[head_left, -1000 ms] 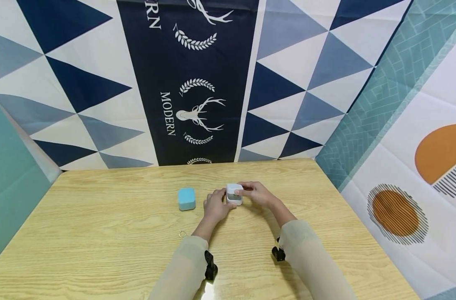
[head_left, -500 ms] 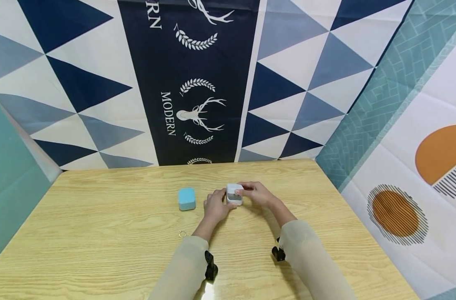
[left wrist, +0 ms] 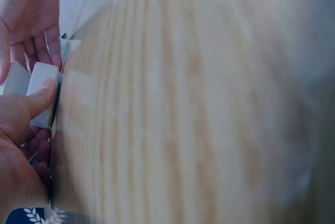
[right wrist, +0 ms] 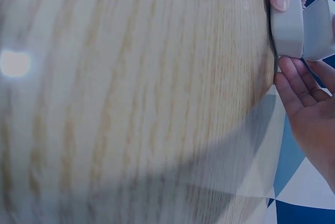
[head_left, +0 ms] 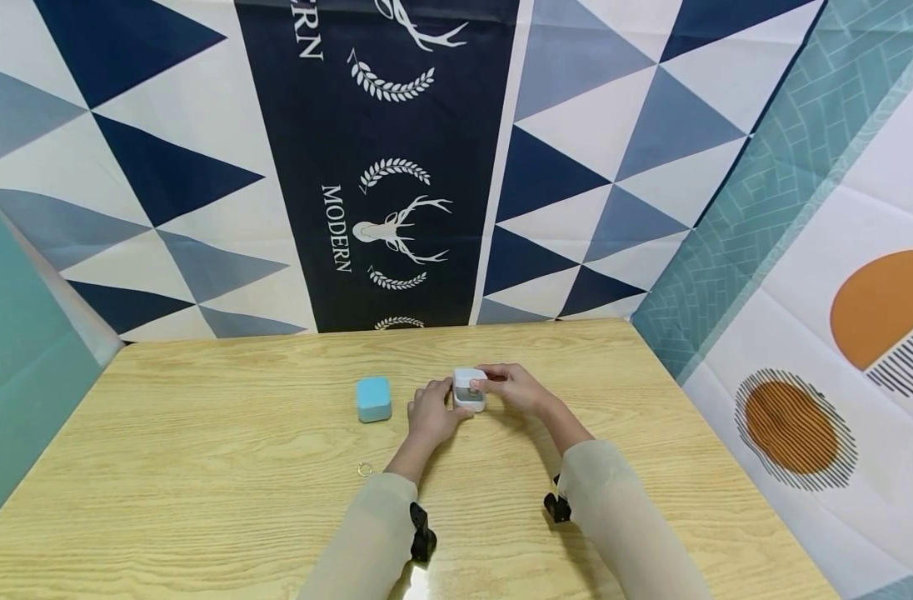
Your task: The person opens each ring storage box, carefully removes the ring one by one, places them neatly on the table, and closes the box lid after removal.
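Observation:
A small white box stands on the wooden table with its lid tipped up. My left hand grips the box from the left, its thumb pressed on the base. My right hand holds it from the right, fingers against the lid. In the right wrist view the white box sits between the left thumb above and my right hand below. What is inside the box is hidden.
A light blue box sits closed just left of my left hand. A small metal ring lies on the table nearer the front. Patterned cloth walls enclose the table at the back and on both sides.

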Available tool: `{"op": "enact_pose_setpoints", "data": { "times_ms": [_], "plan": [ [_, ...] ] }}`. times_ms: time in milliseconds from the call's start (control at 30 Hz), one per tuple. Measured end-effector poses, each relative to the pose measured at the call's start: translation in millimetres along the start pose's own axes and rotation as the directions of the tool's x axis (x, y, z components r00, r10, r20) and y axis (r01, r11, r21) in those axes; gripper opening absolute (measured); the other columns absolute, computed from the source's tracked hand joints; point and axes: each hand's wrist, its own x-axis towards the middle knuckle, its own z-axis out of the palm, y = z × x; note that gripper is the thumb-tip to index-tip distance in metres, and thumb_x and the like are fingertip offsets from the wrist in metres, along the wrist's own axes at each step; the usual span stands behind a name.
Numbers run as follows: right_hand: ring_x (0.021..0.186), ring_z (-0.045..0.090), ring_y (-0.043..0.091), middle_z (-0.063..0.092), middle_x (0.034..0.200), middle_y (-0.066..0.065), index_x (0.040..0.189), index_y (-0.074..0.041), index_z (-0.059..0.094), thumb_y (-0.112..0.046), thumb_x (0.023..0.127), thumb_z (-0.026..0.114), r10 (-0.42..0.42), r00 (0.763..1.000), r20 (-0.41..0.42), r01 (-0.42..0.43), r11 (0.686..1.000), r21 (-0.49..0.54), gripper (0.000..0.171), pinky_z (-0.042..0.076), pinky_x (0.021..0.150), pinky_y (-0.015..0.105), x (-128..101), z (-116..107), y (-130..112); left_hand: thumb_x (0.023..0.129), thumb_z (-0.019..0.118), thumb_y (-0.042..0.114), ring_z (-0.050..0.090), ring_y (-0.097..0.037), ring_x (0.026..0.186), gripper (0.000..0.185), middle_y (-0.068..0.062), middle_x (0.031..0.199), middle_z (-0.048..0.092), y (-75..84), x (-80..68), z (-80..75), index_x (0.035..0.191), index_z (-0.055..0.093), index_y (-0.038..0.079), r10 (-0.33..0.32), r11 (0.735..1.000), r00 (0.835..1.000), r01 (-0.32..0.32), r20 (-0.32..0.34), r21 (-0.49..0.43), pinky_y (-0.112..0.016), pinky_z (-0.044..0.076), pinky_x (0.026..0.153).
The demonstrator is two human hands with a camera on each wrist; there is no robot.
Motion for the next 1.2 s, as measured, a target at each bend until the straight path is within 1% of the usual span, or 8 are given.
{"op": "enact_pose_setpoints", "data": {
  "times_ms": [567, 867, 1200],
  "plan": [
    [0.122, 0.050, 0.028, 0.055, 0.133, 0.014, 0.132, -0.005, 0.052, -0.036, 0.091, 0.058, 0.010, 1.000, 0.006, -0.010, 1.000, 0.009, 0.052, 0.034, 0.105, 0.048, 0.7, 0.2, 0.4, 0.079, 0.072, 0.039, 0.048, -0.032, 0.114, 0.066, -0.009, 0.133, 0.054, 1.1, 0.3, -0.7, 0.135, 0.050, 0.011, -0.006, 1.000, 1.000, 0.006, 0.005, 0.002, -0.046, 0.036, 0.091],
    [0.123, 0.049, 0.029, 0.055, 0.132, 0.015, 0.132, -0.004, 0.052, -0.037, 0.091, 0.058, 0.000, 1.000, 0.005, 0.000, 1.000, 0.006, 0.053, 0.033, 0.106, 0.048, 0.4, -1.3, 0.6, 0.078, 0.074, 0.038, 0.049, -0.031, 0.112, 0.068, -0.010, 0.132, 0.055, -0.8, 1.0, 2.0, 0.134, 0.051, 0.009, 0.005, 1.000, 1.000, -0.005, -0.017, -0.009, -0.044, 0.036, 0.088],
    [0.123, 0.049, 0.029, 0.055, 0.132, 0.014, 0.132, -0.004, 0.052, -0.036, 0.092, 0.057, 0.005, 1.000, -0.001, -0.005, 1.000, 0.000, 0.052, 0.033, 0.106, 0.048, 0.2, -1.7, -1.4, 0.079, 0.073, 0.037, 0.049, -0.031, 0.111, 0.068, -0.011, 0.131, 0.055, -0.2, 0.0, 1.5, 0.135, 0.050, 0.008, 0.003, 1.000, 1.000, -0.003, -0.012, -0.011, -0.044, 0.036, 0.089]
  ]
}}
